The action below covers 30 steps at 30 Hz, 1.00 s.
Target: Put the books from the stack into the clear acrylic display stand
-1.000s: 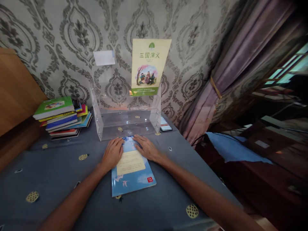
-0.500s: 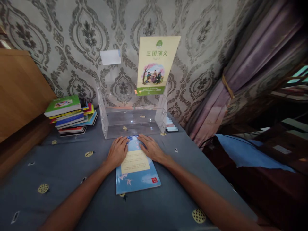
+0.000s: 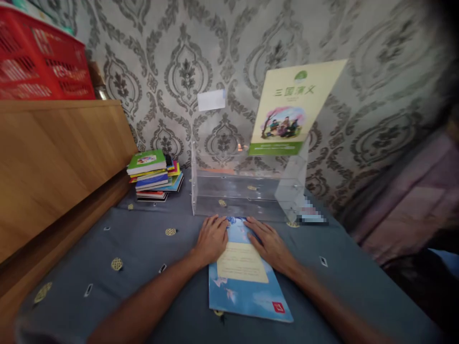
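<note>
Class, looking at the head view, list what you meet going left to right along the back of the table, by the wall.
Red basket → wooden board → stack of books → clear acrylic rack → green book standing at the rack's right end.

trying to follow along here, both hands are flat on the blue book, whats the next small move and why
Probably curl the left hand and right hand around the blue book at its far edge and lift it: it lies flat before the clear rack, whose lower tiers look free.

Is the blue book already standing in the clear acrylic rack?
No, the blue book lies flat on the tablecloth before the rack.
</note>
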Each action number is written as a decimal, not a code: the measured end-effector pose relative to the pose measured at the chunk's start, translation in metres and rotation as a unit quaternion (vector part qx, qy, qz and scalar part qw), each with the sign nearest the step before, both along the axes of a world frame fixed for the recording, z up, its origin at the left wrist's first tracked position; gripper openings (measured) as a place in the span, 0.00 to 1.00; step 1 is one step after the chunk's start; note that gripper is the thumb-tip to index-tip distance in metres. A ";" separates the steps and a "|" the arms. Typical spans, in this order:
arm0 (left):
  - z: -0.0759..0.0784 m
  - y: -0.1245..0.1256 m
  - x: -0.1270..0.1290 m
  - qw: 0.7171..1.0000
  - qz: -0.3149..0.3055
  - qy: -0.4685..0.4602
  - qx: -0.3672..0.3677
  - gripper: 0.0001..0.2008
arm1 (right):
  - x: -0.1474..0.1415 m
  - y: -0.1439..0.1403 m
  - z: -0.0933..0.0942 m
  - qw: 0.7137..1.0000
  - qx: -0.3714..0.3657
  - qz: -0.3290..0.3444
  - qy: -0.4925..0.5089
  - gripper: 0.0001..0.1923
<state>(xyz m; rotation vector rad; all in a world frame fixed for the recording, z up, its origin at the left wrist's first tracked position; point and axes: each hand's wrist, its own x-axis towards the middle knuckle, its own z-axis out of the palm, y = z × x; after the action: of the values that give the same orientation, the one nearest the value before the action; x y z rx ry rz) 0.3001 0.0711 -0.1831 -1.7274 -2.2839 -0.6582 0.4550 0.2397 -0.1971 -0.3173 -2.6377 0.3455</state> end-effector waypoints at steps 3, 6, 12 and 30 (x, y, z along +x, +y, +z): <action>0.006 -0.002 0.002 1.000 0.007 -0.016 -0.022 0.18 | 0.000 0.001 0.000 1.000 -0.007 0.007 -0.011 0.22; 0.010 -0.003 0.002 0.999 -0.006 -0.018 -0.040 0.17 | 0.000 0.004 -0.002 1.000 -0.013 0.006 -0.005 0.23; 0.010 -0.002 0.000 0.998 -0.007 -0.028 -0.049 0.17 | 0.001 0.012 -0.006 1.000 -0.012 0.020 -0.012 0.23; 0.012 -0.003 0.000 0.999 -0.014 -0.025 -0.032 0.17 | 0.003 0.014 -0.007 1.000 -0.006 0.022 -0.016 0.24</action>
<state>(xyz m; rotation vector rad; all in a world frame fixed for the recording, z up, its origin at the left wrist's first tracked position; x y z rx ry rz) 0.3003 0.0679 -0.1710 -1.7940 -2.3437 -0.6481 0.4585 0.2541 -0.2043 -0.2716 -2.6788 0.3750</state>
